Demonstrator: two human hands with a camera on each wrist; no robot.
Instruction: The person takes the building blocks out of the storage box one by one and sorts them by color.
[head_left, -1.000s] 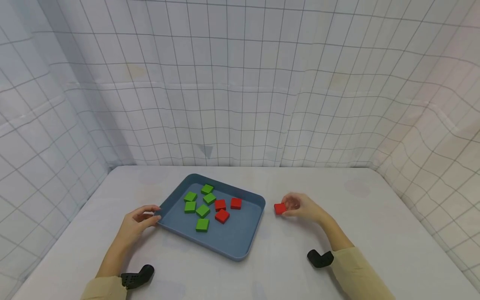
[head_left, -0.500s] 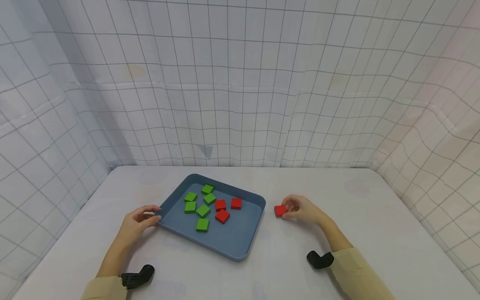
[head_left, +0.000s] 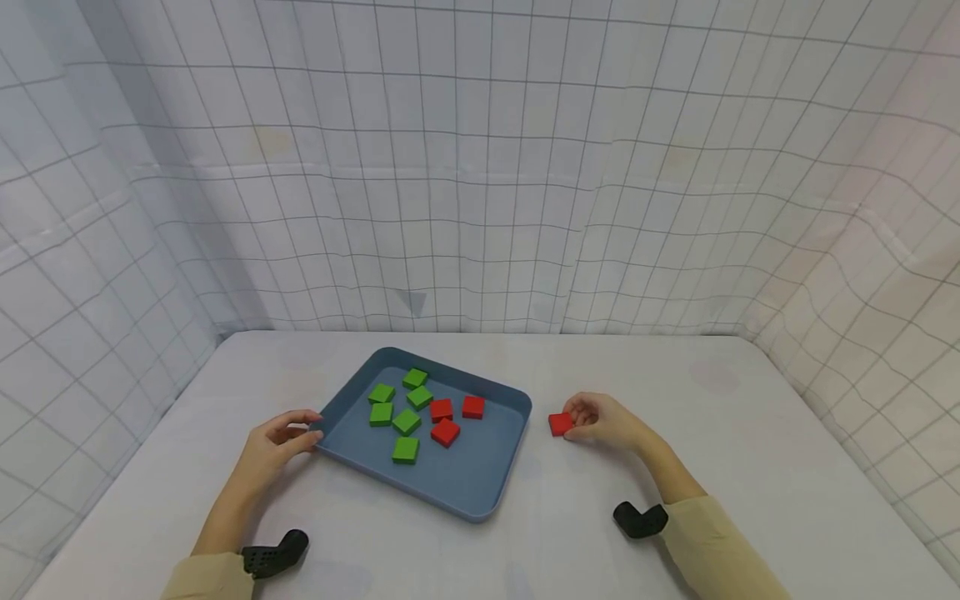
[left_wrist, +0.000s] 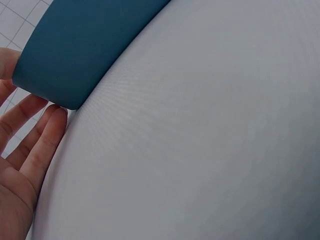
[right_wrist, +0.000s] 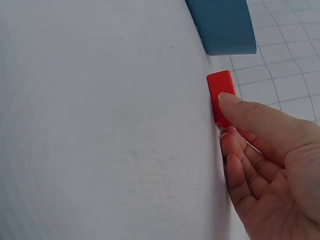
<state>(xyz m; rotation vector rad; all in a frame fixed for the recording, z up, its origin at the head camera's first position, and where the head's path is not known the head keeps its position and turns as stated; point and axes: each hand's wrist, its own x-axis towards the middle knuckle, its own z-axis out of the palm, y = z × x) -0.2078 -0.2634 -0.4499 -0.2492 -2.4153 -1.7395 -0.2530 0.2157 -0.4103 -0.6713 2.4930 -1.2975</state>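
A blue tray [head_left: 465, 483] lies angled on the white table, with several green square blocks [head_left: 406, 450] and 3 red ones [head_left: 445, 432] in it. At the tray's left corner is my left hand [head_left: 272, 446], thumb and fingers holding the corner; the left wrist view shows fingertips at the bottom edge of the tray wall [left_wrist: 75, 55]. Right of the tray, my right hand [head_left: 607, 421] pinches a single red square block [head_left: 559, 424]. In the right wrist view the thumb [right_wrist: 231, 98] presses this block's side, and the block sits at the table surface.
White grid-patterned curtains [head_left: 480, 208] enclose the table at the back and both sides. Each wrist carries a black mount, the left one [head_left: 276, 554] and the right one [head_left: 640, 520] both close over the table. A short strip of table separates the held block from the tray.
My right hand has drawn the red block slightly toward me, mostly in the first half second. The left hand and the tray have stayed practically still.
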